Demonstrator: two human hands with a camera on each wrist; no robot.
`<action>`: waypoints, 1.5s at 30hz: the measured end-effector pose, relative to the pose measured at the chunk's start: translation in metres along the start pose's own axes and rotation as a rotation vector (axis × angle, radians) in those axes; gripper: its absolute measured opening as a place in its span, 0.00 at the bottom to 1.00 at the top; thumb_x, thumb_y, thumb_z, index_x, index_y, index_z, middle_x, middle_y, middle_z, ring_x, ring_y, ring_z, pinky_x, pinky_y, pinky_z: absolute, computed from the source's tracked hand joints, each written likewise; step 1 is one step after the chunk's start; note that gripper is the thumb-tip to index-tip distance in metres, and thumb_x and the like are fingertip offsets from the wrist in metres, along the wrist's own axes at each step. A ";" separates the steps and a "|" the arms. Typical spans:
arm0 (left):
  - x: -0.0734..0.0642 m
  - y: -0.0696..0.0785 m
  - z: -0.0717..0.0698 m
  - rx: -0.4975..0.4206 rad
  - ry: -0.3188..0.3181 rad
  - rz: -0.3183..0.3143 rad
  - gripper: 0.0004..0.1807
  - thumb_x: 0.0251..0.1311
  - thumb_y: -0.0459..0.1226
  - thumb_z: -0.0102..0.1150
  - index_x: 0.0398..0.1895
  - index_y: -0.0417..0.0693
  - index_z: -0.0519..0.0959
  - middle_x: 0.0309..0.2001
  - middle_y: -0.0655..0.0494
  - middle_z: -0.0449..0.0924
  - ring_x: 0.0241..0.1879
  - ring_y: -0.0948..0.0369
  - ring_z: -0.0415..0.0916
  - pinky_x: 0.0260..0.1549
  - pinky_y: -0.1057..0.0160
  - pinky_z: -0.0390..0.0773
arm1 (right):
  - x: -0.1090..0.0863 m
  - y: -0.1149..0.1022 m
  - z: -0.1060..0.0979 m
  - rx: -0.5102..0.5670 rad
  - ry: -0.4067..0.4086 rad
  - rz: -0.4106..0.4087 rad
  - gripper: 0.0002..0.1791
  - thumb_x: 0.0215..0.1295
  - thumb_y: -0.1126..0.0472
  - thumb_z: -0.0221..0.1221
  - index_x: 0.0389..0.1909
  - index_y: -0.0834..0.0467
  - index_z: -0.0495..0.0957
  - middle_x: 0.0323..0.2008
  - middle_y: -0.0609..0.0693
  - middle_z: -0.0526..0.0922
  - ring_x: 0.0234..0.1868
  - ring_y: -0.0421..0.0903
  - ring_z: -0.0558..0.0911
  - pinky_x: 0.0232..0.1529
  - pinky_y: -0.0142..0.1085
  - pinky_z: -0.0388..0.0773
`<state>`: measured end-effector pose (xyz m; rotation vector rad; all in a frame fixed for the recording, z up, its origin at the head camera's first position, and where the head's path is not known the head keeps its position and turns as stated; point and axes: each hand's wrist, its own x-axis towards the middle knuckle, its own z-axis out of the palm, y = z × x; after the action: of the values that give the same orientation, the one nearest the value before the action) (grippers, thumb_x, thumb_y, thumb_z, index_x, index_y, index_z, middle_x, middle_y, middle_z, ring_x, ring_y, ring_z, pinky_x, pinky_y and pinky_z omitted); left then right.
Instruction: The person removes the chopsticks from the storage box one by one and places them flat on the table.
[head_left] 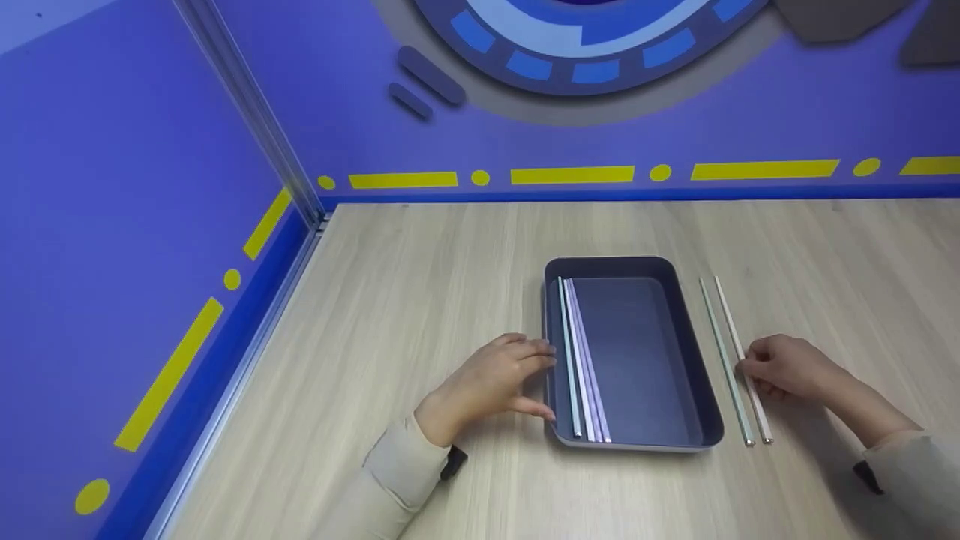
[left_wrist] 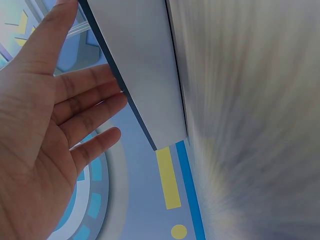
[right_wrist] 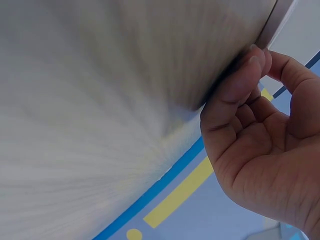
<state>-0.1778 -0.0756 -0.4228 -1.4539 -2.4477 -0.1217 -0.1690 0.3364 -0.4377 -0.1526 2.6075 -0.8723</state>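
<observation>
At the bottom of the frame, nearest the camera, a pale sleeve (head_left: 397, 476) leads to the left hand (head_left: 495, 382), its fingers extended against the left rim of the dark tray (head_left: 645, 360), probably to steady it. Inside, pastel sticks (head_left: 578, 356) lie lengthwise along the left wall, perhaps because the tray's length suits them. Right of centre, the right hand (head_left: 795, 367) pinches a whitish stick (head_left: 730, 322) partway along, likely for balance; whether it is lifted is unclear. A green stick (head_left: 724, 360) lies between it and the tray, on the bench (head_left: 420, 300).
</observation>
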 end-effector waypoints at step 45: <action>0.000 0.000 0.000 -0.030 -0.032 -0.023 0.39 0.45 0.65 0.61 0.52 0.45 0.80 0.56 0.54 0.80 0.58 0.60 0.76 0.63 0.59 0.71 | -0.013 -0.050 -0.016 -0.012 0.198 -0.113 0.15 0.71 0.56 0.51 0.29 0.63 0.74 0.17 0.47 0.74 0.19 0.39 0.74 0.18 0.32 0.74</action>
<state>-0.1776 -0.0752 -0.4224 -1.4510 -2.4997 -0.1418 -0.1637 0.3083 -0.3921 -0.2297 2.8116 -0.9545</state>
